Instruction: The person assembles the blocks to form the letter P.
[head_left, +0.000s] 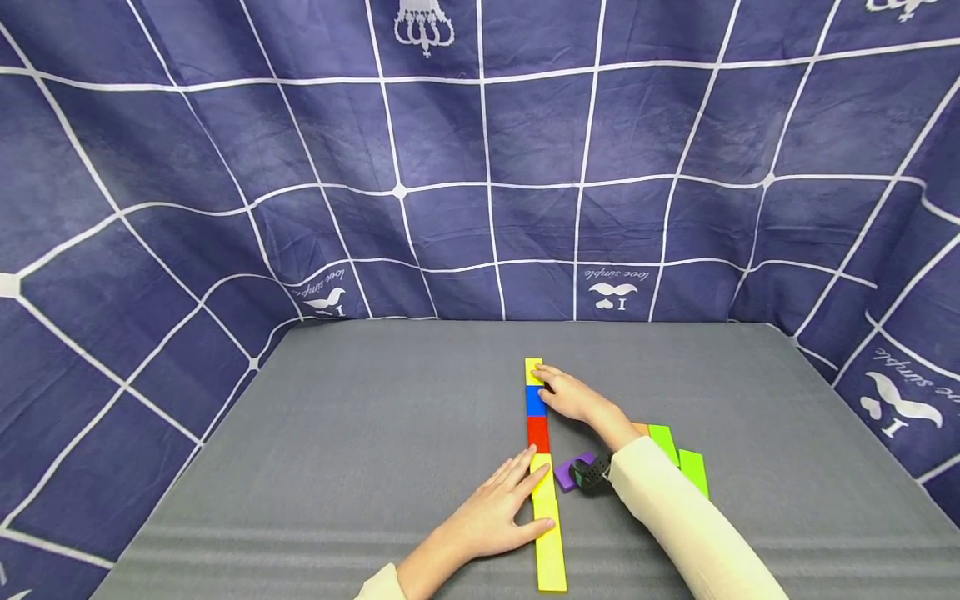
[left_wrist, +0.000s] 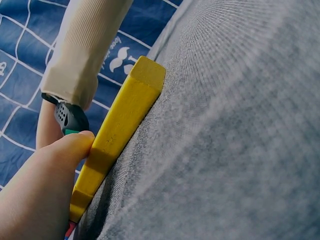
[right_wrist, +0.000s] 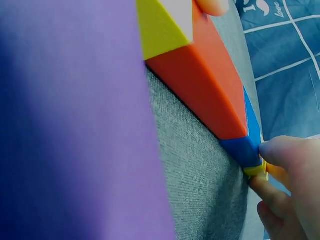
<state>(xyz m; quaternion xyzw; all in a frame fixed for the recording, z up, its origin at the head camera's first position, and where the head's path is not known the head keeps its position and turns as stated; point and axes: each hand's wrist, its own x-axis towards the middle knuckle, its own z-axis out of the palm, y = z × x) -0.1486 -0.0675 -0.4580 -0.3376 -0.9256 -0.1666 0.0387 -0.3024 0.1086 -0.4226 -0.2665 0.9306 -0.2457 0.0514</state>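
Note:
A straight row of wooden blocks runs away from me in the head view: a long yellow block (head_left: 551,558) nearest, then a shorter yellow block (head_left: 543,487), a red block (head_left: 537,435), a blue block (head_left: 534,402) and a small yellow block (head_left: 532,364) farthest. My left hand (head_left: 491,517) lies along the left side with fingers spread, touching the two near yellow blocks; its thumb rests on the long one (left_wrist: 117,127). My right hand (head_left: 573,398) reaches to the far end, its fingers touching the far yellow block and its thumb at the blue block (right_wrist: 242,151).
A purple block (head_left: 566,477) lies right of the row, partly behind the right wrist's dark device (head_left: 591,472). Green blocks (head_left: 694,472) and an orange block (head_left: 641,428) lie farther right, partly covered by the sleeve. A blue gridded cloth (head_left: 442,225) hangs behind the grey surface (head_left: 360,417).

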